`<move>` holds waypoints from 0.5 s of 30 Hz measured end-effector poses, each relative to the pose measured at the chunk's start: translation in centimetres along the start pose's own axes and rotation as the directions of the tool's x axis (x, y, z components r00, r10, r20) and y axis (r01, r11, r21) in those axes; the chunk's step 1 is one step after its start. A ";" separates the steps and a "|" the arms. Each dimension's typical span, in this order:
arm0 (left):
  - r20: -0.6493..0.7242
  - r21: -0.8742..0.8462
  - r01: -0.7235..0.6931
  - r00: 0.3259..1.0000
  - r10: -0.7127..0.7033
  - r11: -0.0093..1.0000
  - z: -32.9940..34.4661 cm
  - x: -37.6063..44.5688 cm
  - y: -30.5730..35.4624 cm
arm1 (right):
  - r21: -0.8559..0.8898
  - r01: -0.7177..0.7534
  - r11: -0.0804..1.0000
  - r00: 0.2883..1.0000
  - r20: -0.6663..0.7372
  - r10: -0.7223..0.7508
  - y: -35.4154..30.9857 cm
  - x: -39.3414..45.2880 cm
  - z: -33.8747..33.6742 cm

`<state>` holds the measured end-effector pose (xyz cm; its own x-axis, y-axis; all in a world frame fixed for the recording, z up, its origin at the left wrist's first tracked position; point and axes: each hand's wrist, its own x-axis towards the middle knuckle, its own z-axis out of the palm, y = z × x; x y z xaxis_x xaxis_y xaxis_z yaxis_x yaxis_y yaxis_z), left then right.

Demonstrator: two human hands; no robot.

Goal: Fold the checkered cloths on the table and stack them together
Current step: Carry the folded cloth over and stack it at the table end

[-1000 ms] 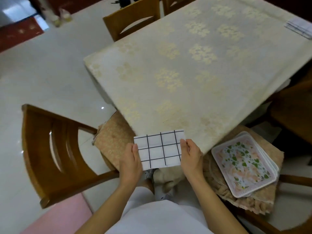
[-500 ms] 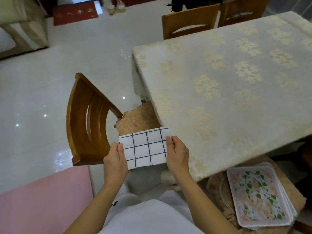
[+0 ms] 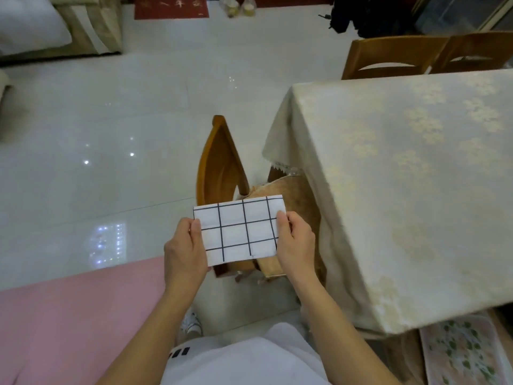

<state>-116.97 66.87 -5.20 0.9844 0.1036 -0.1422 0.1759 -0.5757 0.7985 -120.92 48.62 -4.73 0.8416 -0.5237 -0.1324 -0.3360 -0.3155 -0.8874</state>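
A folded white cloth with a black grid point(image 3: 240, 230) hangs in the air in front of me, off the table's left side and above a chair. My left hand point(image 3: 184, 248) grips its left edge, thumb on top. My right hand point(image 3: 295, 243) grips its right edge the same way. The table point(image 3: 410, 190), under a cream flowered tablecloth, lies to the right. No other checkered cloth shows in view.
A wooden chair point(image 3: 219, 168) with a tan cushion point(image 3: 302, 198) stands tucked at the table's left side, just beyond the cloth. Two more chairs point(image 3: 397, 59) stand at the far side. Floral trays point(image 3: 466, 354) sit at the bottom right. A pink mat point(image 3: 69, 323) covers the floor at left.
My view has swung left, away from the table top. Both hands keep their hold on the folded cloth, which now hangs over the chair instead of the table's edge.
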 end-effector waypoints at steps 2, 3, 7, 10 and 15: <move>0.033 -0.034 0.038 0.999 -0.036 0.999 -2.8 2.6 -1.1 | 0.000 -0.012 1.000 1.000 0.005 0.012 -2.4 -0.2 3.1; 0.046 -0.043 0.041 0.998 -0.039 0.998 -4.1 4.1 -1.6 | -0.001 -0.017 1.000 1.000 0.003 0.017 -3.5 0.0 4.7; 0.061 -0.080 0.039 0.998 -0.034 0.996 -8.3 9.3 -4.1 | 0.001 -0.051 0.999 0.999 -0.016 0.051 -6.5 1.1 11.2; 0.061 -0.095 0.053 0.997 -0.048 0.994 -11.1 12.4 -5.8 | 0.008 -0.052 0.999 0.998 -0.031 0.053 -7.8 1.8 15.3; 0.089 -0.107 0.064 0.995 -0.054 0.992 -14.0 16.4 -6.8 | 0.003 -0.039 0.999 0.998 -0.038 0.040 -9.8 3.0 19.3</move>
<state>-102.01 83.90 -4.77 0.9696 0.0617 -0.2368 0.2370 -0.4782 0.8457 -106.97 65.39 -4.97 0.8109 -0.5656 -0.1504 -0.3678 -0.2925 -0.8827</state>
